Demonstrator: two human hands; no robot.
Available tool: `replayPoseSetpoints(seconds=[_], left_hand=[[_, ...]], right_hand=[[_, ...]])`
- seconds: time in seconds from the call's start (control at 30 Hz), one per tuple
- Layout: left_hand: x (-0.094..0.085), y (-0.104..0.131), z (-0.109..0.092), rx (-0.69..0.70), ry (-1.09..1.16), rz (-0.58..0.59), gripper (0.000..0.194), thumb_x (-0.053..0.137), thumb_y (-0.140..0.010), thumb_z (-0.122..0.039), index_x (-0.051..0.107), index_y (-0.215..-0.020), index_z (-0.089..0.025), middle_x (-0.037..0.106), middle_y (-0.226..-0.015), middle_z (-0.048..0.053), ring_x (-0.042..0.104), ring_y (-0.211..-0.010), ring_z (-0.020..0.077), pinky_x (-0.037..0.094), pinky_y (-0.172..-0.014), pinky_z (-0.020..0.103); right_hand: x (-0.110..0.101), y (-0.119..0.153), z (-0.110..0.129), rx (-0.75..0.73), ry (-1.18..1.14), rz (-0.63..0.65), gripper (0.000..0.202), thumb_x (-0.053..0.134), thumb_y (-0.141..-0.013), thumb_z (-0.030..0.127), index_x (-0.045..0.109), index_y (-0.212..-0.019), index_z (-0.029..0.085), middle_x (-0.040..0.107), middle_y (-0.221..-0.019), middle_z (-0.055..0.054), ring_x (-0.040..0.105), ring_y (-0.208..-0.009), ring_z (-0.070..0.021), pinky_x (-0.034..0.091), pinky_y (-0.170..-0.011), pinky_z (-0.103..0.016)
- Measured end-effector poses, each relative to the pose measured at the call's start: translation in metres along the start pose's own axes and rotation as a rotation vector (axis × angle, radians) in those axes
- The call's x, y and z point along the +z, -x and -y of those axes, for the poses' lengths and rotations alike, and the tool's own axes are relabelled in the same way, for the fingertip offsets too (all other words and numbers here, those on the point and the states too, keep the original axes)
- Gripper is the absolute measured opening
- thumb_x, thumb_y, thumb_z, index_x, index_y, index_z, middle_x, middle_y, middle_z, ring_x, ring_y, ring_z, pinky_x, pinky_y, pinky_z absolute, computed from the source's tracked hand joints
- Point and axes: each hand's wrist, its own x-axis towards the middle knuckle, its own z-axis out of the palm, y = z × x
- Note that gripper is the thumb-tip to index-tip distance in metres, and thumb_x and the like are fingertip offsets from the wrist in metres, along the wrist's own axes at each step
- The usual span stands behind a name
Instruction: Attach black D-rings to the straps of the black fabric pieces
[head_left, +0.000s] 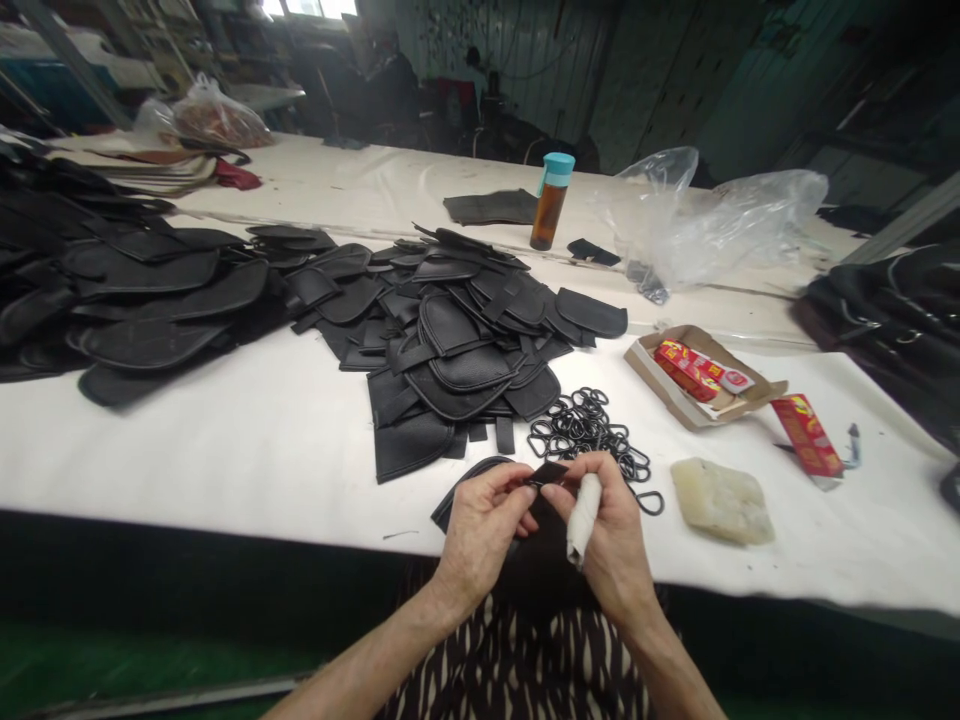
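Left hand (484,525) and right hand (616,535) are both pinching a black piece (552,471), just on the near side of the ring pile (583,428). Right one's also wearing a white finger wrap (583,520). Big heap of black flaps (469,365) sits left of the ring pile, yellowish block (721,500) right of it, blue-lidded bottle (550,212) well behind.

Workshop, batch work. Landmark: blue-lidded bottle (550,208). Heaps of near-identical black stitched pieces (469,365), left of and nearer than bottle. Loose black rings (585,425) piled on near side of bottle. Stacked flat sheets (146,173) far left of bottle. Long pale tabletop (225,455) runs both sides of it. Dim panelled wall (525,50) behind bottle.
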Motion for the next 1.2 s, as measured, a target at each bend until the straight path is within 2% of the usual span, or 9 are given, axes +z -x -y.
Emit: replayPoseSetpoints(seconds=[0.13,0.27,0.37,0.5,0.77,0.87,0.97,1.1,1.2], left_hand=[[-0.002,0.006,-0.003,0.036,0.003,-0.027,0.017,0.059,-0.075,-0.022,0.057,-0.091,-0.017,0.060,-0.069,-0.002,0.058,-0.057,0.0109,0.046,-0.054,0.022],[-0.015,0.020,-0.010,-0.001,-0.055,-0.050,0.018,0.060,-0.079,-0.035,0.051,-0.078,-0.019,0.049,-0.053,-0.008,0.045,-0.041,0.0058,0.036,-0.040,0.016],[-0.028,0.024,-0.012,-0.339,0.121,0.200,0.039,0.051,-0.081,-0.052,0.052,-0.066,-0.016,0.054,-0.049,-0.002,0.040,-0.031,0.0056,0.030,-0.031,0.017],[-0.036,0.023,-0.013,-0.712,0.466,0.356,0.054,0.045,-0.081,-0.059,0.064,-0.077,-0.008,0.068,-0.072,0.012,0.065,-0.055,0.0171,0.050,-0.050,0.026],[-0.022,0.026,-0.011,-0.522,0.489,-0.034,0.015,0.069,-0.070,-0.019,0.066,-0.060,-0.009,0.066,-0.061,0.006,0.059,-0.058,0.0116,0.047,-0.060,0.020],[-0.019,0.028,-0.004,-0.398,0.451,-0.055,0.015,0.067,-0.072,-0.021,0.068,-0.062,-0.010,0.066,-0.065,0.006,0.059,-0.062,0.0120,0.046,-0.063,0.021],[-0.016,0.032,0.001,-0.299,0.370,0.007,0.023,0.062,-0.077,-0.030,0.069,-0.068,-0.010,0.063,-0.064,0.004,0.055,-0.061,0.0105,0.043,-0.060,0.020],[-0.012,0.038,0.007,-0.212,0.346,0.029,0.028,0.060,-0.079,-0.037,0.068,-0.073,-0.011,0.062,-0.068,0.004,0.056,-0.067,0.0136,0.046,-0.065,0.025],[-0.011,0.041,0.014,-0.213,0.369,-0.011,0.031,0.063,-0.076,-0.042,0.068,-0.076,-0.012,0.062,-0.071,0.005,0.058,-0.069,0.0163,0.046,-0.066,0.028]], right_hand=[[-0.001,-0.003,0.004,-0.021,-0.025,0.003,0.015,0.063,-0.077,0.024,0.048,-0.078,0.022,0.062,-0.082,0.002,0.057,-0.066,-0.0129,0.045,-0.059,-0.023],[-0.005,-0.009,0.006,-0.104,0.034,0.006,0.016,0.063,-0.078,0.022,0.048,-0.080,0.022,0.065,-0.087,0.000,0.060,-0.075,-0.0148,0.046,-0.064,-0.024],[-0.007,-0.010,0.010,-0.237,0.029,0.074,0.015,0.060,-0.081,0.017,0.047,-0.081,0.023,0.065,-0.088,0.000,0.061,-0.079,-0.0149,0.048,-0.068,-0.025],[-0.005,0.004,0.017,-0.540,0.071,0.271,0.015,0.051,-0.084,0.010,0.047,-0.085,0.024,0.062,-0.090,-0.003,0.060,-0.084,-0.0163,0.051,-0.069,-0.028],[0.004,0.031,0.022,-1.121,0.377,0.369,0.021,0.040,-0.081,-0.003,0.054,-0.079,0.013,0.065,-0.079,-0.014,0.060,-0.072,-0.0206,0.052,-0.065,-0.036],[0.003,0.036,0.009,-0.997,0.316,0.355,0.022,0.042,-0.081,-0.003,0.053,-0.083,0.015,0.065,-0.083,-0.012,0.060,-0.076,-0.0198,0.052,-0.072,-0.037],[0.003,0.043,-0.002,-0.685,0.175,0.257,0.019,0.045,-0.084,0.002,0.050,-0.084,0.020,0.064,-0.087,-0.007,0.061,-0.081,-0.0180,0.052,-0.075,-0.034],[0.004,0.050,-0.001,-0.274,0.226,0.113,0.008,0.054,-0.086,0.016,0.049,-0.084,0.023,0.063,-0.079,-0.001,0.060,-0.067,-0.0143,0.049,-0.058,-0.024],[0.005,0.049,0.005,-0.110,0.302,0.117,0.004,0.054,-0.085,0.023,0.051,-0.083,0.023,0.060,-0.068,0.003,0.055,-0.053,-0.0117,0.044,-0.047,-0.020]])
